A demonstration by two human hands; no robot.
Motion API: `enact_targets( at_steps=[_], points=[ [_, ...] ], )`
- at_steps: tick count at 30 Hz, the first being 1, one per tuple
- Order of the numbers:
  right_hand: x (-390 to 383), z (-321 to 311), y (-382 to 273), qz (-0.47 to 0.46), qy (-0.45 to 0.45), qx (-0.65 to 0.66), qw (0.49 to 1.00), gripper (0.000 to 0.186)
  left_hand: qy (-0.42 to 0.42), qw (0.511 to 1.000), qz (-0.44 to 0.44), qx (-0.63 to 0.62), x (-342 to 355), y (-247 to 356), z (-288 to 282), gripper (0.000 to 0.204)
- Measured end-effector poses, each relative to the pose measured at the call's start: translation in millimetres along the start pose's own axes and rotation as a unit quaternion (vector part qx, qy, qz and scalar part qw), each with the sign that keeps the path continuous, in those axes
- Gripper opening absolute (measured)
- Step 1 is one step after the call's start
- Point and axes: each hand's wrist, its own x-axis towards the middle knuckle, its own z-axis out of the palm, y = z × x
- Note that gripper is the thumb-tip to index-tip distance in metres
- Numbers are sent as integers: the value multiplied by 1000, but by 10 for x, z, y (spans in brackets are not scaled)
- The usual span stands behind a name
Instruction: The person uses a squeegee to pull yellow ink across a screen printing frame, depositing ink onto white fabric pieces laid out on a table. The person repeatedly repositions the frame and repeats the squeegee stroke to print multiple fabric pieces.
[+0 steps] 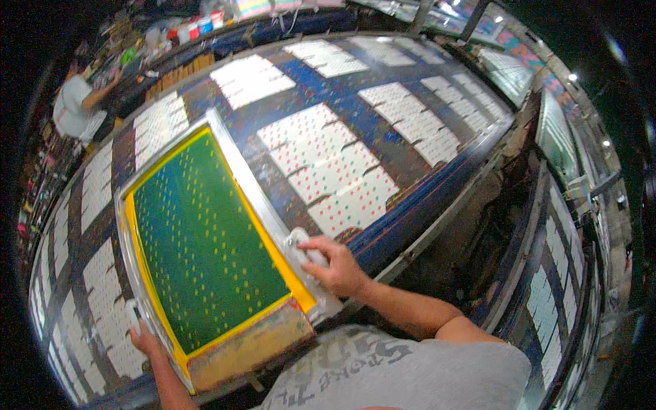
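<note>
A screen-printing frame [205, 239], with green mesh, yellow inner borders and rows of small yellow marks, lies on or just over the long printing table. My left hand [142, 338] grips a white handle [134, 316] on its left side. My right hand [331, 270] is closed on the white handle [298, 239] on its right side. Just right of the frame is a white sheet [318, 157] with red and green dots and dark slits. A stained pale strip [249, 333] runs along the frame's near end.
The dark, stained table [304, 82] carries several more white sheets [403, 113]. A second table with sheets [547, 301] stands at the right, past a dark gap and rails. A co-worker [76, 102] in a pale top is at the upper left, by piled materials.
</note>
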Motion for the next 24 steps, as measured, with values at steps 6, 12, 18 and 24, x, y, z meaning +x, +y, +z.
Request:
enact_targets(
  at_steps=[6, 12, 18, 24],
  points=[
    [247, -504, -5, 9, 3, -39, 999, 39, -38, 997, 42, -46, -274, 824, 26, 35],
    [555, -1338, 418, 23, 28, -111, 993, 34, -73, 987, -2, -141, -1050, 1759, 607, 30],
    [782, -2322, 1018, 96, 52, -70, 992, 32, -2, 997, 80, -3, -2122, 2569, 1240, 31],
    [848, -3195, 1657, 100, 74, -95, 988, 30, -35, 996, 27, -74, -3060, 2982, 1740, 33]
  ],
)
